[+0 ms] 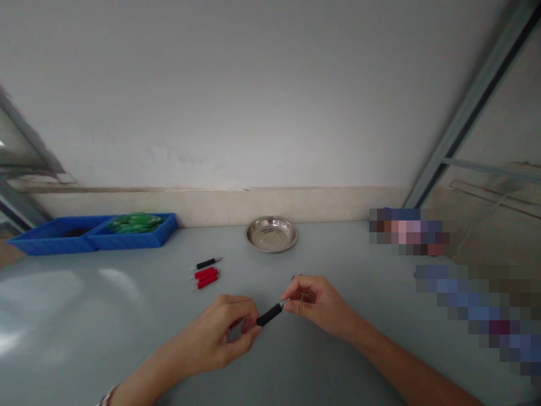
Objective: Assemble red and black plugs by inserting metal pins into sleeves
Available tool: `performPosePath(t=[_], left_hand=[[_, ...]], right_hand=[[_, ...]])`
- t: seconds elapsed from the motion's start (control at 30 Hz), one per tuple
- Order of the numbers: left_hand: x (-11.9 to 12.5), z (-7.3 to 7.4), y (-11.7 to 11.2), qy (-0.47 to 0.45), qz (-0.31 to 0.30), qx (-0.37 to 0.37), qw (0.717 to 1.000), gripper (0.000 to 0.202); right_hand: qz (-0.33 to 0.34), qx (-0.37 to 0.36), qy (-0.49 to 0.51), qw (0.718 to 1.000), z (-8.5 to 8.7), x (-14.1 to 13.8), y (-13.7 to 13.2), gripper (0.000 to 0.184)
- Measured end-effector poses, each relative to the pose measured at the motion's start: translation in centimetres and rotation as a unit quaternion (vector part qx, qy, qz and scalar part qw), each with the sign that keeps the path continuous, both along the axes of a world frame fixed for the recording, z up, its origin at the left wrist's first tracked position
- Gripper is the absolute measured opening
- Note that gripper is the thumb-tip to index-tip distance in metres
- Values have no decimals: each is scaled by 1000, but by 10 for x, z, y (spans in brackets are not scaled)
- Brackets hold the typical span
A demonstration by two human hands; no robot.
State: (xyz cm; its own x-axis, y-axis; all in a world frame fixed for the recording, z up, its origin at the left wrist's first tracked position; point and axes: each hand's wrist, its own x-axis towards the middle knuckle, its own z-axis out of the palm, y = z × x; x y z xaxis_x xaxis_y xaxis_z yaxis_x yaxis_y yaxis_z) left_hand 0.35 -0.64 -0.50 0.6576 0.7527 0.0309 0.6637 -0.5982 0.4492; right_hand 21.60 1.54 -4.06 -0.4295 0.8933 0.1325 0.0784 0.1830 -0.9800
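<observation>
Two bare hands are working low in the head view, just above a pale grey table [359, 254]. Left hand [226, 332] is curling its fingers and thumb around the near end of a small black-handled tool [269, 314], grasping it. Right hand [313, 299] is pinching the tool's far end, where a short silvery tip is showing between thumb and forefinger; the other fingers are folding inward. Tool is lying tilted, low at the left hand and rising toward the right, held clear of the tabletop between the two hands. Beyond the left hand, well apart from it, three similar pieces are lying on the table: one black pin [208, 263] with a metal tip pointing right, and just beside it, nearer the person, two red pins [207, 277] resting side by side and touching. Farther back, near the wall, a round steel dish [271, 233] is sitting on the table; its contents cannot be told. At far left a blue tray [127, 240] is holding a heap of green parts [134, 222], and a second blue tray [46, 239] is butting against its left side, with something dark inside, too dim to identify. Right edge of the view is showing blurred, pixelated patches.
</observation>
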Motion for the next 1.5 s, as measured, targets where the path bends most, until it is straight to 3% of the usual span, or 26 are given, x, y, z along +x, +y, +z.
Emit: performPosePath(t=[0.43,0.63,0.97,1.1,1.2,1.33,1.5], left_hand=[[3,2,-1,-68,94,-97,988,32],[3,3,3,-107,96,-173,974,33],[4,8,6,-142,58,-302,941,39],[4,4,8,-141,74,-289,944,36],[4,0,8,-152,92,-275,945,31],[5,-1,8,-156,96,-252,950,31],[3,-1,8,-151,83,-240,955,31]], right_hand=[[-38,4,-10,999,-6,4,3,13],[-44,-30,3,999,-6,3,2,13],[-39,-11,-19,999,-4,1,1,14],[-53,26,-59,997,0,2,0,14],[-61,104,-122,985,3,1,-3,13],[-39,223,-196,954,6,1,-7,35],[-32,214,-209,954,7,5,-9,20]])
